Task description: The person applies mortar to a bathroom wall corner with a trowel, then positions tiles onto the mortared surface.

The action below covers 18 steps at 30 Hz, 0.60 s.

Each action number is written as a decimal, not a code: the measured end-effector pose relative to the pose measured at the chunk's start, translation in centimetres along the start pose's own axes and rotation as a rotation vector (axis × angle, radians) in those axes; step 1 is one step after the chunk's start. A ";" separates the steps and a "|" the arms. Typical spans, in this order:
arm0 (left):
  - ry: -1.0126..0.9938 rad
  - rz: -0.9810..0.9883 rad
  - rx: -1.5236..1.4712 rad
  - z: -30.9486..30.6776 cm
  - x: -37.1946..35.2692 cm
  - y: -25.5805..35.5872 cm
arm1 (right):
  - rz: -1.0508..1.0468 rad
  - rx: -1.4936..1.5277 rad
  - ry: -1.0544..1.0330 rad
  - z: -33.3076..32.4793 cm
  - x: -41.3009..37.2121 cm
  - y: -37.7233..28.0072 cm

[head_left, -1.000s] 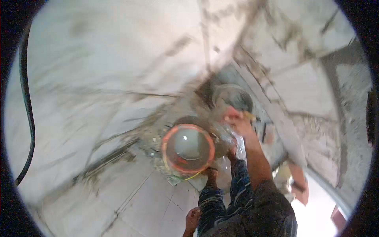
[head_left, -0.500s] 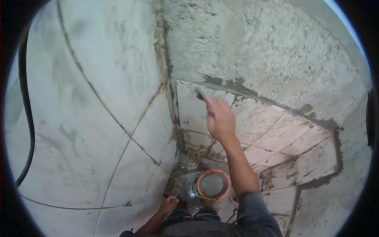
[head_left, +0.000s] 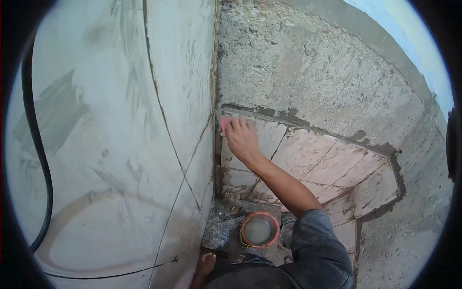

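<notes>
My right hand (head_left: 243, 139) reaches forward to the wall and is closed on a pink sponge (head_left: 224, 123). It presses the sponge against the upper left corner of the tiled panel (head_left: 301, 154), close to where two walls meet. Fingers and palm hide most of the sponge. Down low, beside the left tiled wall (head_left: 115, 159), is my left hand (head_left: 207, 263). Its fingers are curled in, and whatever they may hold is hidden. An orange-rimmed bucket (head_left: 275, 231) of cloudy grey water stands on the floor in front of me.
Rough grey cement wall (head_left: 317, 72) rises above the tiles, with darker wet mortar along their edge. A black hose (head_left: 36, 130) hangs at the far left. Another container (head_left: 286, 234) stands partly hidden beside the bucket. A flat strip (head_left: 234, 215) lies on the gritty floor.
My right hand has moved left and slightly down to the tile corner, and the pink sponge now shows against the wall. The view has shifted; my left hand stays low.
</notes>
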<state>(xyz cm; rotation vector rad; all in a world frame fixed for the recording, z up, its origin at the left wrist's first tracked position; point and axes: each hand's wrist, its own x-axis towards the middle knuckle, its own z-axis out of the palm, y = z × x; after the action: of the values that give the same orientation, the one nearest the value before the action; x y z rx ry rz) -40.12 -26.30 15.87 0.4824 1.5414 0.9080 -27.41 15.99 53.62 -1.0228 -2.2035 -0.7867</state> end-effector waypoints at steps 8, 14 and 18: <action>-0.128 -0.137 -0.221 -0.8 2.6 -1.8 | -0.153 -0.084 -0.060 3.1 3.3 2.1; 0.038 0.081 0.092 1.5 1.3 -0.1 | -0.106 -0.117 -0.270 -2.2 -1.3 9.0; 0.097 0.054 -0.026 3.3 -3.6 3.5 | -0.106 -0.124 -0.386 -5.7 -6.4 17.0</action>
<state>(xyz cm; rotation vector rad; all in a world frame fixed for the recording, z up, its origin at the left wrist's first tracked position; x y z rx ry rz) -36.90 -25.96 20.93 0.4691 1.6085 1.0049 -8.88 18.07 57.33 -1.2100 -2.5789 -0.8371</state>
